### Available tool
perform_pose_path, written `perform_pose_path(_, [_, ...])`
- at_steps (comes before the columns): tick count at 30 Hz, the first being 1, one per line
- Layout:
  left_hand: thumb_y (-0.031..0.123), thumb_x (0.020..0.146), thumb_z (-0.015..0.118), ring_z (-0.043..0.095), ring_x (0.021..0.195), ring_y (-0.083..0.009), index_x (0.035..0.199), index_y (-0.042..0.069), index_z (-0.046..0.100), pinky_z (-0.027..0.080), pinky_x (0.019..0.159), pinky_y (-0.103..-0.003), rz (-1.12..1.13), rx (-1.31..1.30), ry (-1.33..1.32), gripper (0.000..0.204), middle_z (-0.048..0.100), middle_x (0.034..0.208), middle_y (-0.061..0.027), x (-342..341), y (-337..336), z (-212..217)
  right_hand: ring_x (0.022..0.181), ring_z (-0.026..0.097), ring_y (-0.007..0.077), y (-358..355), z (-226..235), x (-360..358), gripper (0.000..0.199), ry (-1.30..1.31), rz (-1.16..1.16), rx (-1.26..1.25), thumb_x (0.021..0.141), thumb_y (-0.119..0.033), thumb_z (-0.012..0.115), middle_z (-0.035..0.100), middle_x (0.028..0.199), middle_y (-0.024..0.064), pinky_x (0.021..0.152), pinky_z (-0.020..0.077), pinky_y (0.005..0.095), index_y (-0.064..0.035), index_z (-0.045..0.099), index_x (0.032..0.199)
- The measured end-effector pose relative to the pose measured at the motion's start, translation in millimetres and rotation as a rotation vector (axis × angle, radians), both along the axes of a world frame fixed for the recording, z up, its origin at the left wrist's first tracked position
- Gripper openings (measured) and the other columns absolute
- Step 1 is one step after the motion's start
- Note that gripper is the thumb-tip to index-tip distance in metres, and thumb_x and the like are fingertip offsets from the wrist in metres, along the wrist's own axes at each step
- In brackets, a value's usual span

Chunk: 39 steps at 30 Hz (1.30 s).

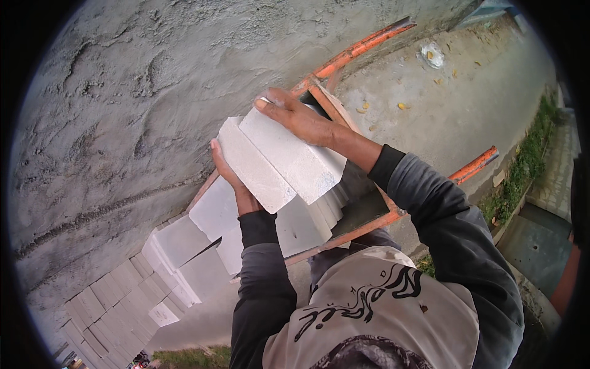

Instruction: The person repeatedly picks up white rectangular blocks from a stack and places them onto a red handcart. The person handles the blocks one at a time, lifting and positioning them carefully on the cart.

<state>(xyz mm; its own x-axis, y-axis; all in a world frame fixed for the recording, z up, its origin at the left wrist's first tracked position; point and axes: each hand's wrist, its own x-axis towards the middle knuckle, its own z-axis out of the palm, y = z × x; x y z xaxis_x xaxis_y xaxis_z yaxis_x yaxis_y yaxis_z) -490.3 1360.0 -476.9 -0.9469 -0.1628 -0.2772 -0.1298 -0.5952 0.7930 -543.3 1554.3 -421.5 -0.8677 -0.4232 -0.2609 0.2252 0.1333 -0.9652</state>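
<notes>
Two pale wall blocks lie side by side in the middle of the view, raised above an orange-framed cart [344, 240]. Along the lower left edge of the left block [252, 166], my left hand [227, 169] presses with its palm and fingers. My right hand [301, 120] grips the upper end of the right block [292, 154], thumb lying over its top. The pair is squeezed together between both hands. Beneath them, more whitish blocks [298, 227] sit in the cart, partly hidden by the held ones and my left forearm.
A rough grey plastered wall [123, 123] runs along the left. Orange handles [369, 46] [473, 166] stick out from the cart toward the upper right. Several rows of stacked grey blocks [110, 301] stand at lower left. A crumpled plastic bag [432, 55] and yellow leaves lie on the concrete ground.
</notes>
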Motion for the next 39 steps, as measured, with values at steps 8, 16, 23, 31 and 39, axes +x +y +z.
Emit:
perform_pose_path(8, [0.063,0.099,0.045,0.064,0.116,-0.0319,0.139,0.0,0.053,0.054,0.098,-0.045,0.025,-0.038,-0.015,0.075,0.061,0.132,-0.0204,-9.9,-26.9,-10.2,0.1,0.062,0.0174,-35.3,-22.2,-10.9,0.044,0.192,-0.062,-0.004,0.107,-0.044,0.049,0.064,0.114,0.0082,0.095,0.0485,0.0313,-0.0155,0.058,0.139])
perform_pose_path(16, [0.066,0.1,0.047,0.061,0.125,-0.0318,0.146,-0.001,0.047,0.051,0.104,-0.044,0.027,-0.096,-0.159,0.081,0.057,0.139,-0.0219,18.8,-42.1,11.5,0.103,0.063,0.0195,-60.2,-32.8,2.1,0.065,0.188,-0.22,0.131,0.1,-0.05,0.057,0.067,0.117,0.0173,0.095,0.0476,0.0323,0.0059,0.058,0.134])
perform_pose_path(23, [0.074,0.071,0.077,0.017,0.155,-0.0421,0.163,0.008,0.018,0.027,0.124,-0.047,-0.167,-0.923,0.234,0.128,0.011,0.168,-0.0269,98.0,-29.8,49.4,0.094,0.064,0.018,-52.6,-19.3,4.5,0.055,0.228,-0.2,0.058,0.1,-0.047,0.059,0.07,0.109,0.0117,0.089,0.0484,0.0296,-0.0008,0.064,0.13])
perform_pose_path(31, [0.054,0.06,0.095,0.016,0.155,-0.0449,0.156,-0.004,0.027,0.027,0.124,-0.051,-0.01,-1.33,0.324,0.132,0.014,0.165,-0.0333,112.4,-10.1,35.1,0.097,0.068,0.0252,-54.2,-15.5,-3.3,0.066,0.27,-0.195,0.247,0.099,-0.052,0.059,0.07,0.114,0.0199,0.089,0.0513,0.0344,0.0029,0.061,0.135])
perform_pose_path(39, [0.055,0.074,0.088,0.016,0.153,-0.0511,0.151,-0.006,0.039,0.027,0.121,-0.059,0.06,-1.421,0.348,0.109,0.023,0.162,-0.0342,107.1,-11.1,18.4,0.119,0.065,0.039,-61.1,-3.1,46.1,0.075,0.353,-0.228,0.351,0.098,-0.049,0.059,0.065,0.128,0.0316,0.105,0.0465,0.0416,0.0071,0.048,0.147])
